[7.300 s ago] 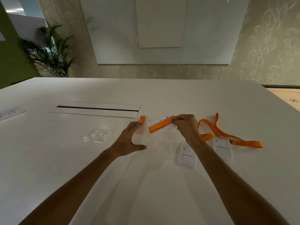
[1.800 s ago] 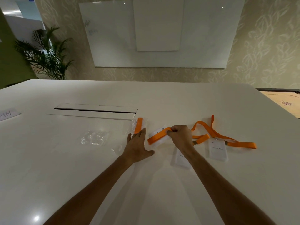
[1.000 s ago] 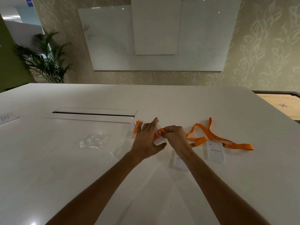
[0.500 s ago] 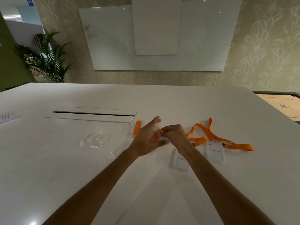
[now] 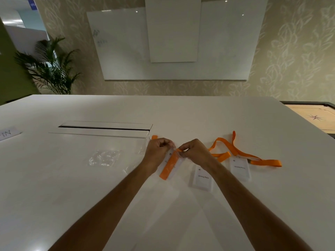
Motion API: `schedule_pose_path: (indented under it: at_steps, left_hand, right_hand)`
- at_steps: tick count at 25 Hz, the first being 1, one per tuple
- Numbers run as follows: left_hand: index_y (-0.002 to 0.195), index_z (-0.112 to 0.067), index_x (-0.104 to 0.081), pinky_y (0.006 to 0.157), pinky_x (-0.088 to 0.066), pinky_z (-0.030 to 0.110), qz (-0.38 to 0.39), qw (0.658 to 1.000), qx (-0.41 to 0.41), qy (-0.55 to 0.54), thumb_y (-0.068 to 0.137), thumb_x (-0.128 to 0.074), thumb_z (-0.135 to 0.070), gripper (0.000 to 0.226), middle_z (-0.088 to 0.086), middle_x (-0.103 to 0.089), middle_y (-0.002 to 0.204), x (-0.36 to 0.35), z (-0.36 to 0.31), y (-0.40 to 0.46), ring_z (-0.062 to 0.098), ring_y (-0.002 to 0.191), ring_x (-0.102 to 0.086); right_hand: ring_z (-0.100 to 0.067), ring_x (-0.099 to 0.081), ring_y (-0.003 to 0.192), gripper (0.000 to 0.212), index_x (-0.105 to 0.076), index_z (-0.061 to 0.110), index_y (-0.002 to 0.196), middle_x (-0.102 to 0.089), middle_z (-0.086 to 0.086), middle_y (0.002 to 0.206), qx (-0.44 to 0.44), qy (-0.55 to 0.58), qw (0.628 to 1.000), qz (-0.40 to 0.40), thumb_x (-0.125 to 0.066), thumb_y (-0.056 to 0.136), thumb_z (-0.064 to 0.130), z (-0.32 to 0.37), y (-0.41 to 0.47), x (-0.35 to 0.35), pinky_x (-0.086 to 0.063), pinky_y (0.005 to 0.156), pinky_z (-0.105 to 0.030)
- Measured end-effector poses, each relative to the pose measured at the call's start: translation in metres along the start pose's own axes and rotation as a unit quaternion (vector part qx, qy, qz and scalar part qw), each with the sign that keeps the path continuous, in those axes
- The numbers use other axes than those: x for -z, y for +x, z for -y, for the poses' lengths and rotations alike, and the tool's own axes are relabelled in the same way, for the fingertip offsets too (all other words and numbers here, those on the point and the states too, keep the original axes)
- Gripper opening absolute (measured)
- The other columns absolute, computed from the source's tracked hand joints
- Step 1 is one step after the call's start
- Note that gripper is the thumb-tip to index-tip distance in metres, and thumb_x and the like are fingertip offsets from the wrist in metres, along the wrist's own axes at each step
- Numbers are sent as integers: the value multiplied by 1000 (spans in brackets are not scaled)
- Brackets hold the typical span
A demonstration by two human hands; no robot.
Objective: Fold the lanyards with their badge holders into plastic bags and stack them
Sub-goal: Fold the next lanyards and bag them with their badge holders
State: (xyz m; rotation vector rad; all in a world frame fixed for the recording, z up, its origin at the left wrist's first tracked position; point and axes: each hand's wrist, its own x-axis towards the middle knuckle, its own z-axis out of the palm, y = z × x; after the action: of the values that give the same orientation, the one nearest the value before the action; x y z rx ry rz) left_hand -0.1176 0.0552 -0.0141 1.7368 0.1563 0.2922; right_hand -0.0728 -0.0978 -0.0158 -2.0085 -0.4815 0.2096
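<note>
A folded orange lanyard with its badge holder (image 5: 169, 166) sits inside a clear plastic bag that hangs between my hands just above the table. My left hand (image 5: 157, 153) pinches the bag's top left corner. My right hand (image 5: 193, 151) pinches its top right corner. Behind my left hand lies another bagged lanyard (image 5: 153, 138), mostly hidden. Two white badge holders (image 5: 202, 177) (image 5: 239, 167) lie to the right with loose orange lanyards (image 5: 235, 151). A pile of empty clear bags (image 5: 105, 157) lies to the left.
The white table (image 5: 163, 113) has a long cable slot (image 5: 103, 126) at its left centre. A paper label (image 5: 9, 132) lies at the far left edge. A carrom board (image 5: 315, 116) stands beyond the table's right edge, a potted plant (image 5: 49, 69) at the back left.
The folded lanyard and badge holder went into the clear bag. The bag has turned upright, and both hands now pinch its top corners instead of my left hand lying flat beside it.
</note>
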Motion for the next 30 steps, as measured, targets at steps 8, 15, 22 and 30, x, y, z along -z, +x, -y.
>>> schedule_pose_path:
  at_steps: [8, 15, 22, 30]
  left_hand:
    - [77, -15, -65, 78, -54, 32, -67, 996, 36, -45, 93, -51, -6, 23, 0, -65, 79, -11, 7, 0, 13, 74, -62]
    - [83, -11, -64, 84, -54, 39, -75, 988, 71, -118, 95, -49, -10, 19, 4, -65, 86, -6, 17, 6, 20, 83, -64]
    - [83, -9, -60, 79, -52, 39, -90, 966, 77, -229, 95, -44, -4, 22, 9, -62, 86, 0, 26, 2, 25, 85, -61]
    - [79, -11, -64, 88, -49, 45, -117, 948, 98, -281, 95, -47, -6, 23, 9, -64, 86, 15, 32, 8, 26, 86, -61]
  right_hand:
    - [-7, -54, 60, 11, -75, 12, 86, -65, 2, 75, -14, -62, 996, 57, -65, 84, 10, 2, -12, 12, -40, 51, -14]
    - [-13, -63, 79, 28, -58, 27, 124, -57, 5, 118, -5, 33, 997, 70, -48, 98, 25, -10, -13, 9, -49, 71, -27]
    - [-14, -59, 64, 27, -64, 11, 109, -66, -2, 94, -59, 122, 990, -26, -71, 83, 16, -32, -9, -14, -43, 55, -24]
    - [-13, -55, 55, 12, -73, 8, 80, -68, -1, 71, -85, 144, 986, 10, -65, 81, -1, -44, -10, -43, -41, 49, -17]
